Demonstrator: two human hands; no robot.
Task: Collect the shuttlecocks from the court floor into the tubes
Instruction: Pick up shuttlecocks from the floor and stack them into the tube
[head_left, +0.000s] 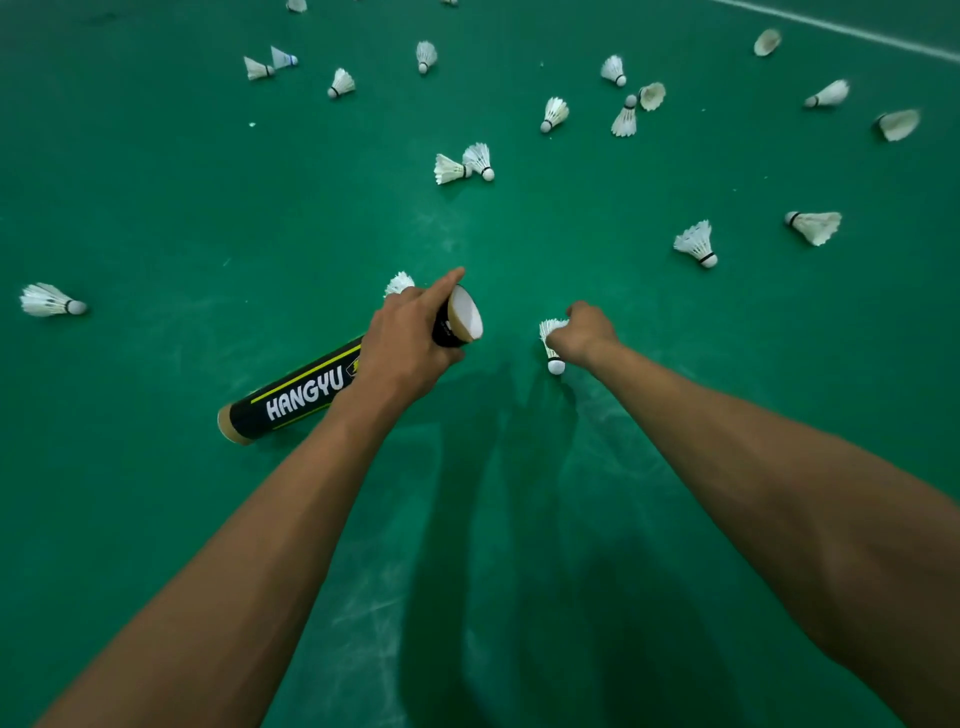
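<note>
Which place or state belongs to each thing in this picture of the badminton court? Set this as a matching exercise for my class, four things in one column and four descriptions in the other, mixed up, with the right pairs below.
Column one
1. left hand
2. right hand
3. white line
4. lone shuttlecock

Column two
A. runs across the far right corner of the view
B. grips the black tube near its open end
C. lies on its side at the left edge of the view
D. holds the near shuttlecock by its feathers

Pairs: 1-B, 2-D, 3-A, 4-C
</note>
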